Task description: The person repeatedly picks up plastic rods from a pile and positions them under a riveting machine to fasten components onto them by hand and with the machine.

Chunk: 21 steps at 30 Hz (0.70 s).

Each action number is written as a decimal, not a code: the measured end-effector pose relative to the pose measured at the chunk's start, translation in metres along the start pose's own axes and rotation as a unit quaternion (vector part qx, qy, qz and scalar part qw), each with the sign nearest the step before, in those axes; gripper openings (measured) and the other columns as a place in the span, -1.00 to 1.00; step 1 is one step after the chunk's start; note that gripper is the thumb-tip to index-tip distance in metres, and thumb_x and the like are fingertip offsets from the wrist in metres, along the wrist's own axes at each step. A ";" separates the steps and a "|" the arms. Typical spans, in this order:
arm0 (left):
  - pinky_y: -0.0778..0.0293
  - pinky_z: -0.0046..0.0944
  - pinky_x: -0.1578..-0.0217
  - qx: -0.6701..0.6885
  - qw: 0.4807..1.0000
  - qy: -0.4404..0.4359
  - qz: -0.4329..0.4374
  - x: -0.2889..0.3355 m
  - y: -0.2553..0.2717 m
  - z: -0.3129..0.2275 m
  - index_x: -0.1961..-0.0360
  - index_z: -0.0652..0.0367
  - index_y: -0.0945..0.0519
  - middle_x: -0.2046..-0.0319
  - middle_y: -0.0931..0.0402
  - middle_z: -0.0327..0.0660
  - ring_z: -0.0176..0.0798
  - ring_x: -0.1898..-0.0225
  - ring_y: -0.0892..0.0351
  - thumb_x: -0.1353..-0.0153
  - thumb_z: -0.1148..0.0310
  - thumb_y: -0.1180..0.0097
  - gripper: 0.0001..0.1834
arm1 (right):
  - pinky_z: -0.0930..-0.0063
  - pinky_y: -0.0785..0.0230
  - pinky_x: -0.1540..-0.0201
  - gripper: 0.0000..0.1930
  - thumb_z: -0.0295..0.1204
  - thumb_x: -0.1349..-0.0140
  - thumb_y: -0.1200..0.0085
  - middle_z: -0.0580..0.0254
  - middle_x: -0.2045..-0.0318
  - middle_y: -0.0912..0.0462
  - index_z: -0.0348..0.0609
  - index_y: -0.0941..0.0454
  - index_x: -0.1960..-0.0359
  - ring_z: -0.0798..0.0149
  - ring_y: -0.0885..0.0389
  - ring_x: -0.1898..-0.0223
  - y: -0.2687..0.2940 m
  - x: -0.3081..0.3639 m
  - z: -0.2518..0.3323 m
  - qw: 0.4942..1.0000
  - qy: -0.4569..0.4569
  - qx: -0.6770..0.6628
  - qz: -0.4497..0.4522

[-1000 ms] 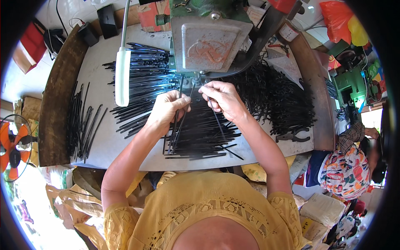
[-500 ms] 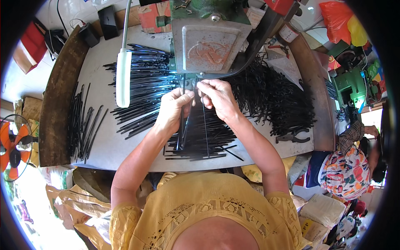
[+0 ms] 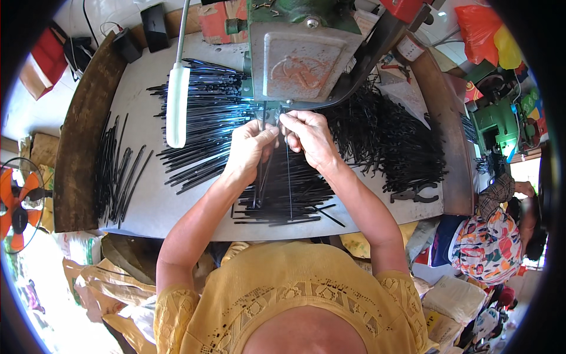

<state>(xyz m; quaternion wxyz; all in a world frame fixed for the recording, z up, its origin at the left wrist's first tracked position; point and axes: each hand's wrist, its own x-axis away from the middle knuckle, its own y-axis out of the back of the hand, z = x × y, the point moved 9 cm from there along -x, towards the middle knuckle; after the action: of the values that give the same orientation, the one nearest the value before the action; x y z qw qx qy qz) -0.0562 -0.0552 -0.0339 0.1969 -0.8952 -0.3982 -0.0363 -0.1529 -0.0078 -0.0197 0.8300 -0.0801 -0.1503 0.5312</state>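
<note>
My left hand [image 3: 250, 147] is closed in a pinch at the foot of a green and grey machine [image 3: 303, 65], holding thin black rods [image 3: 260, 186] that hang down toward me. Close beside it, my right hand [image 3: 312, 137] pinches another slim black rod [image 3: 289, 183] under the machine's lower edge. The fingers hide the gripped ends and the spot they meet at the machine. Below both hands lies a pile of straight black rods [image 3: 303, 200]. Left of them a larger bundle [image 3: 197, 133] fans out, and a dense heap of black pieces [image 3: 401, 138] covers the right side.
A white lamp [image 3: 178, 106] hangs left of the machine. Pliers [image 3: 414, 193] lie by the right heap, and more rods [image 3: 121, 177] rest along the raised wooden border [image 3: 79, 159]. An orange fan [image 3: 20, 206] stands at left; another person [image 3: 486, 242] sits at right.
My left hand has shifted slightly right and up, and the rods in it have swung a little. The right hand stays almost in place. The whole view has moved slightly.
</note>
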 end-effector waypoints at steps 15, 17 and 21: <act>-0.06 -0.54 0.79 -0.053 0.998 0.041 -0.019 -0.001 0.002 -0.011 0.61 0.21 -0.42 0.73 -0.36 -0.31 -0.55 0.78 -0.17 -0.03 0.46 -0.05 -0.87 | 0.73 -0.19 0.77 -0.85 -0.43 -0.12 0.03 0.31 0.65 -0.40 -0.27 -0.42 0.49 0.54 -0.36 0.73 -0.001 0.002 -0.011 0.994 -0.064 -0.083 -0.007; -0.06 -0.54 0.80 -0.053 0.998 0.040 -0.019 0.000 0.003 -0.011 0.62 0.21 -0.42 0.73 -0.36 -0.31 -0.55 0.78 -0.17 -0.02 0.46 -0.05 -0.86 | 0.71 -0.28 0.72 -0.83 -0.41 -0.12 0.03 0.26 0.61 -0.44 -0.31 -0.42 0.43 0.49 -0.43 0.69 -0.002 0.005 -0.009 0.996 -0.068 -0.063 0.006; 0.02 -0.53 0.85 -0.047 0.998 0.023 -0.025 -0.001 0.004 -0.013 0.66 0.26 -0.42 0.77 -0.35 -0.27 -0.53 0.85 -0.12 0.03 0.49 -0.03 -0.87 | 0.74 -0.35 0.65 -0.76 -0.38 -0.13 0.04 0.19 0.51 -0.49 -0.35 -0.42 0.29 0.48 -0.47 0.63 0.014 0.011 0.005 0.992 -0.081 0.092 0.002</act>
<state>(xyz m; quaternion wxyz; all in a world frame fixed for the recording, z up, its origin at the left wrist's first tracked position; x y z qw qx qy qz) -0.0523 -0.0633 -0.0238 0.1625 -0.8922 -0.4137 -0.0800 -0.1625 0.0080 -0.0176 0.8180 0.0396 -0.1679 0.5487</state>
